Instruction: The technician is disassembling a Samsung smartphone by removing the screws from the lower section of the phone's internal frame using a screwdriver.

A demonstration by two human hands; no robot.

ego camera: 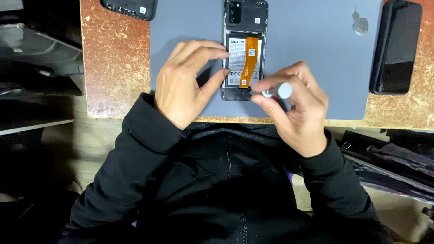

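An opened phone (244,27) lies back-side up on a grey mat (316,54), its white battery and an orange flex ribbon (249,61) exposed. My left hand (187,81) steadies the phone's left edge with thumb and fingertips. My right hand (294,108) grips a small silver-handled screwdriver (280,91), whose tip meets the phone's lower right corner. The tip itself is hidden by my fingers.
A black phone back cover (397,45) lies at the mat's right edge. Another black phone part (131,8) sits at the top left on the worn orange-brown table (115,58). A small clear piece (360,25) rests on the mat. Dark clutter lies right of the table.
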